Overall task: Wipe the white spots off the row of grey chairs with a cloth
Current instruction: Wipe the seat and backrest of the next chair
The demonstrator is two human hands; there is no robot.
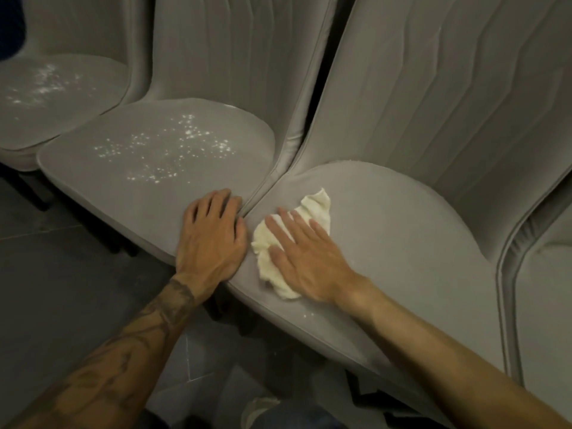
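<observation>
Right hand [305,261]: flat, fingers spread, pressing cloth [289,243] onto nearest seat's [402,243] left edge | left hand [213,233]: loosely curled, bracing on middle seat [148,196].

Standing on the dark tiled floor [62,289], the nearest grey seat [402,243] is carrying a crumpled white cloth [315,209] under the flat right hand [305,261], the middle seat [123,205] is bearing scattered white spots [185,140] and the left hand [213,230] resting at its near corner, and the far seat [93,100] is lying speckled too.
</observation>
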